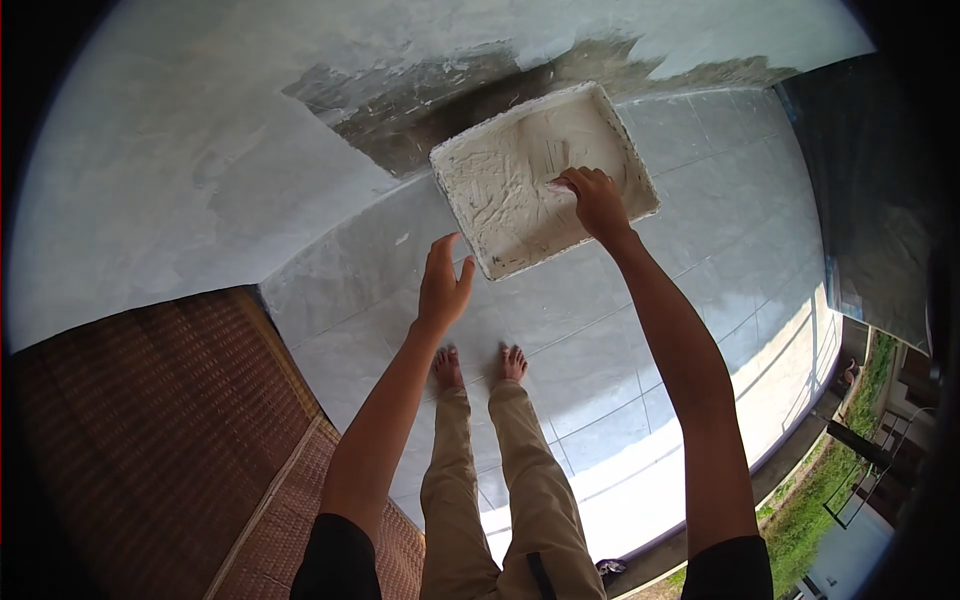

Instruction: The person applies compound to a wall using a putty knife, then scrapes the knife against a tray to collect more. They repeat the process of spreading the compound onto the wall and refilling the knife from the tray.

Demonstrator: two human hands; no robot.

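A shallow rectangular tray (457,212) lies ahead of my feet, close to the wall. Wet, pale grey-beige plaster (512,175) coats its inside, ridged and streaked. My right hand (598,205) is over the tray's near right part, its fingers closed round something small; a pinkish-white bit shows at the fingertips, and I cannot tell what it is. Beside the tray's left rim is my left hand (443,288), palm empty, thumb and fingers apart, fingertips right at the tray's edge.
The wall (230,130) ahead is mostly skim-coated, with a darker rough strip (410,110) low down. Grey tiles (350,290) cover the floor under my bare feet. A brown woven mat (180,430) stands at the left; a dark sheet (870,170) hangs at the right. Grass (820,490) lies beyond the sunlit edge.
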